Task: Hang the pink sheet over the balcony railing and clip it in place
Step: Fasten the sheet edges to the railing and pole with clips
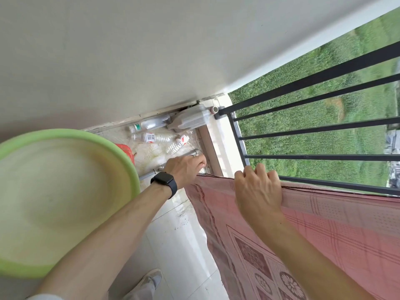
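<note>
The pink patterned sheet [324,230] hangs on the near side of the black balcony railing [313,158], with its top edge running along one rail. My right hand [257,189] grips that top edge, fingers curled over it. My left hand [187,167], with a black watch on the wrist and a ring on one finger, pinches the sheet's left corner, lower and to the left. No clip is visible.
A large green basin [65,200] fills the left side, close to my left arm. Several empty plastic bottles [160,133] and a metal pipe [168,164] lie on the floor in the corner by the white wall [129,50]. My shoe [151,278] stands on the pale tiles.
</note>
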Motion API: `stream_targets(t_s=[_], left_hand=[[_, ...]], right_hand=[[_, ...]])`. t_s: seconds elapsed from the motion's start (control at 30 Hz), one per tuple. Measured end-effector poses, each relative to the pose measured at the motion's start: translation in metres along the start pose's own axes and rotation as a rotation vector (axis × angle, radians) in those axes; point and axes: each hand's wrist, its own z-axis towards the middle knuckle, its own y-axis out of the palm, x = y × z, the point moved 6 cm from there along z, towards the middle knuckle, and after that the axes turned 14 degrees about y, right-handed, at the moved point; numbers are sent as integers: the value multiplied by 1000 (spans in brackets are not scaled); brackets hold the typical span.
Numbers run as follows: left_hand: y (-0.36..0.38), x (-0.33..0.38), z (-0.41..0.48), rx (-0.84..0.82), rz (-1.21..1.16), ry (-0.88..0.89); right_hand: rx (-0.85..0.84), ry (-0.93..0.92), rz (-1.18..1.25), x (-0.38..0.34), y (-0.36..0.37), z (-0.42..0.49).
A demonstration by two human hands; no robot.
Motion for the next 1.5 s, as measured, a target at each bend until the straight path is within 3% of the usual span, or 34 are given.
stream_targets(t_s=[0.3, 0.53, 0.93, 1.2, 1.33, 1.5], left_hand=[[35, 22, 13, -180, 135, 203], [41, 18, 26, -255, 146, 252], [39, 33, 23, -231, 327, 363], [37, -5, 3, -27, 51, 53], [44, -10, -3, -100, 56, 91], [28, 7, -3, -121, -177, 18]], right_hand=[[61, -12, 43, -3, -3, -4], [103, -27, 66, -2, -3, -3], [34, 15, 61, -2, -2, 0], [-160, 60, 33, -5, 3, 24], [-135, 12, 43, -12, 5, 26], [-19, -56, 62, -12, 8, 14]])
